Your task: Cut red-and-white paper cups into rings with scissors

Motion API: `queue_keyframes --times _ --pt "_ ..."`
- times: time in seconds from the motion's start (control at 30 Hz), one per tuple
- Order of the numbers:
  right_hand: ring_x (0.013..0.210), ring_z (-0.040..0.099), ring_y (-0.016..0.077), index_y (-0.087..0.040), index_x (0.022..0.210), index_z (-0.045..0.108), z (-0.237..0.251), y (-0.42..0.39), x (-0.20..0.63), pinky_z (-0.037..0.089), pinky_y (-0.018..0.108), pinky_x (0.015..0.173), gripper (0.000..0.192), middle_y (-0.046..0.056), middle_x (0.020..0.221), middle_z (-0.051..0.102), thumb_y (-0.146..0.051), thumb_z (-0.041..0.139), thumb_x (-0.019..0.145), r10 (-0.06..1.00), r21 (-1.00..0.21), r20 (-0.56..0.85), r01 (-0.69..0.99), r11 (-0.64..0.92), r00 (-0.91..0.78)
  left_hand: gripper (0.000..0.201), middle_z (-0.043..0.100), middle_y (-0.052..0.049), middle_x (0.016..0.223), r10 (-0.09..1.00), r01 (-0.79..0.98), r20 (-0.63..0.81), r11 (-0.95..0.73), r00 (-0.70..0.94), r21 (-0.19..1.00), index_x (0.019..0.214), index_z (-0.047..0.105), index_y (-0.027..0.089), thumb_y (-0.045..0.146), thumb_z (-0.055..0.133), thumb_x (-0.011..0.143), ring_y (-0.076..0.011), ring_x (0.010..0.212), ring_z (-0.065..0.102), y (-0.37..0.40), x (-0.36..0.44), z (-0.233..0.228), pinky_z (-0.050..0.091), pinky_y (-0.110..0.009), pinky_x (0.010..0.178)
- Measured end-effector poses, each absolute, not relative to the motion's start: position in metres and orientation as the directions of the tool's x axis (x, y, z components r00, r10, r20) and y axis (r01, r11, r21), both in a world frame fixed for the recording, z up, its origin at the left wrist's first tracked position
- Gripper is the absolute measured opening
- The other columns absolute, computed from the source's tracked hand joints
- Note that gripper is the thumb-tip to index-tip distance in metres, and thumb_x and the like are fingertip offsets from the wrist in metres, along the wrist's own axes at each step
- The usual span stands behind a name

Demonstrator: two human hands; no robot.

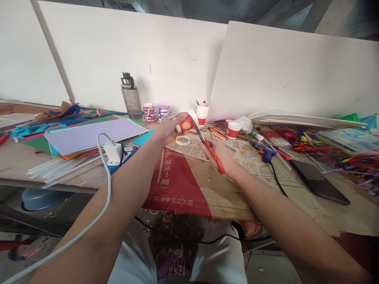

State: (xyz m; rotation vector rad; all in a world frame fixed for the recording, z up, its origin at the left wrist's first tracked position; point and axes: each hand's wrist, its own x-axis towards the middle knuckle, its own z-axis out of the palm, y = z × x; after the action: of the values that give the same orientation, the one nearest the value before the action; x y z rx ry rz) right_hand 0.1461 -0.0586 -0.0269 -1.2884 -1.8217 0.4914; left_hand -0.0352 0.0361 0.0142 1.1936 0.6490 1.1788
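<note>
My left hand (pixel 171 125) is closed around a red-and-white paper cup (pixel 186 124), tipped so its white opening points up and right. Scissors (pixel 211 150) with red handles sit in my right hand (pixel 220 152), which is wrapped around the grips. Their blades reach up to the cup's rim; whether they bite into the paper I cannot tell. Below the cup a white paper ring (pixel 182 140) lies on the cardboard (pixel 186 173).
A water bottle (pixel 131 98) and two striped cups (pixel 149 113) stand behind on the left. Coloured sheets (pixel 89 134) lie left, near a white charger (pixel 113 152) with a cable crossing my left arm. Rightward are another paper cup (pixel 233 130), a glue gun (pixel 265 152) and a phone (pixel 319 181).
</note>
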Motion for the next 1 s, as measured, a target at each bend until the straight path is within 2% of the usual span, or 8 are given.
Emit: queue_keyframes --times 0.13,0.37,0.6,0.83,1.0 --pt "0.048 0.043 0.0131 -0.024 0.071 0.042 -0.0293 -0.0572 0.1467 0.034 0.027 0.046 0.041 -0.003 0.054 0.043 -0.056 0.055 0.092 0.908 -0.701 0.397 0.595 0.393 -0.132 0.038 0.07 -0.004 0.077 0.936 -0.361 0.193 -0.078 0.293 0.929 0.101 0.073 0.016 0.034 0.088 0.071 -0.0122 0.065 0.064 0.0361 -0.0342 0.0129 0.054 -0.024 0.056" --pt "0.048 0.041 0.0129 -0.025 0.079 0.046 -0.0361 -0.0537 0.1502 0.033 0.026 0.045 0.036 -0.004 0.055 0.044 -0.057 0.053 0.094 0.909 -0.715 0.393 0.575 0.397 -0.139 0.042 0.072 -0.004 0.083 0.941 -0.255 0.218 -0.152 0.257 0.955 0.107 0.076 0.019 0.035 0.088 0.07 -0.0161 0.075 0.068 0.0416 -0.0339 0.0063 0.055 -0.024 0.06" --pt "0.049 0.042 0.0138 -0.025 0.072 0.042 -0.0291 -0.0569 0.1483 0.034 0.027 0.045 0.042 -0.003 0.054 0.041 -0.059 0.052 0.093 0.901 -0.686 0.413 0.606 0.403 -0.131 0.044 0.072 -0.006 0.082 0.936 -0.286 0.209 -0.126 0.284 0.95 0.106 0.075 0.016 0.036 0.089 0.069 -0.015 0.071 0.067 0.0416 -0.0347 0.0078 0.056 -0.025 0.06" --pt "0.048 0.042 0.0125 -0.025 0.081 0.048 -0.0361 -0.055 0.1523 0.034 0.025 0.043 0.04 -0.003 0.058 0.046 -0.062 0.054 0.093 0.909 -0.73 0.38 0.548 0.409 -0.173 0.044 0.073 -0.006 0.088 0.942 -0.234 0.206 -0.145 0.265 0.961 0.108 0.076 0.019 0.036 0.088 0.069 -0.0165 0.074 0.069 0.0411 -0.0342 0.007 0.058 -0.027 0.061" --pt "0.047 0.042 0.013 -0.025 0.079 0.046 -0.0355 -0.0554 0.1516 0.034 0.026 0.042 0.042 -0.002 0.057 0.047 -0.064 0.055 0.091 0.908 -0.729 0.393 0.552 0.403 -0.144 0.043 0.075 -0.006 0.093 0.946 -0.192 0.2 -0.153 0.256 0.969 0.109 0.076 0.02 0.033 0.088 0.07 -0.0175 0.074 0.07 0.0346 -0.0306 0.0099 0.059 -0.028 0.061"
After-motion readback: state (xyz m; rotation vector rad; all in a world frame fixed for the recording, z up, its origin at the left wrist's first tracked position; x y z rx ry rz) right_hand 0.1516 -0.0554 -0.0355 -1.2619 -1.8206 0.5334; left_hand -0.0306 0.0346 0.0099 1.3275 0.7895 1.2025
